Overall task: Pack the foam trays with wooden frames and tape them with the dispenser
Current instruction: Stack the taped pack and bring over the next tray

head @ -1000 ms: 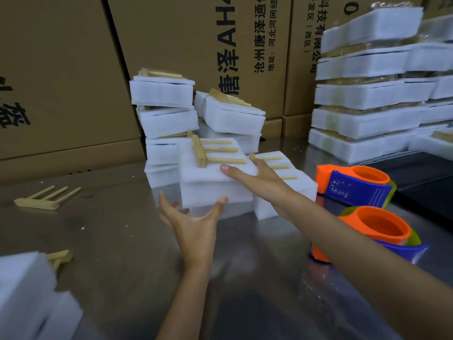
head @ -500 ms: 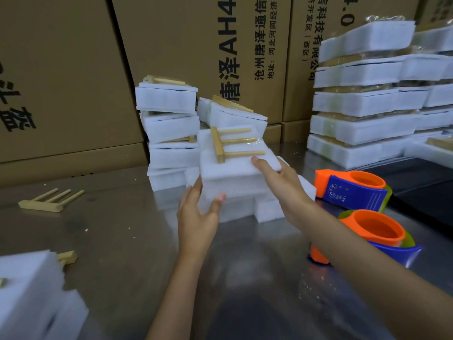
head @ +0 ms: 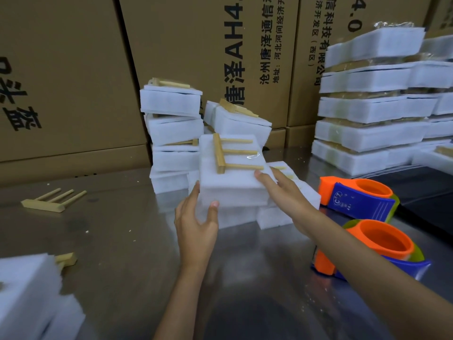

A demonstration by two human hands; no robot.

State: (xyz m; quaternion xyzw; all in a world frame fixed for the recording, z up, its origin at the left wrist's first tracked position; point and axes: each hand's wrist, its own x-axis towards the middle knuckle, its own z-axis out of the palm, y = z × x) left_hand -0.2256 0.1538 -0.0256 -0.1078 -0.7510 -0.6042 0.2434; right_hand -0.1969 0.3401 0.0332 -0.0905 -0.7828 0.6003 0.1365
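Two hands are on one foam tray [head: 232, 182] now. A second ago it sat low on the pile with my hands just reaching; now it is lifted up off the pile. A wooden frame [head: 230, 154] lies on top of it.

My left hand [head: 196, 222] grips the near left corner, thumb on the front side. My right hand [head: 282, 187] holds the right edge, fingers lying flat on top.

Far left, a loose frame [head: 52, 200] lies alone on the shiny table [head: 122, 241], well apart. More foam [head: 27, 293] sits at the near left edge. Between it and my arms the table is bare. Other foam trays [head: 171, 123] are stacked just behind. To the right, two orange tape dispensers [head: 358, 195] sit beside my right arm.
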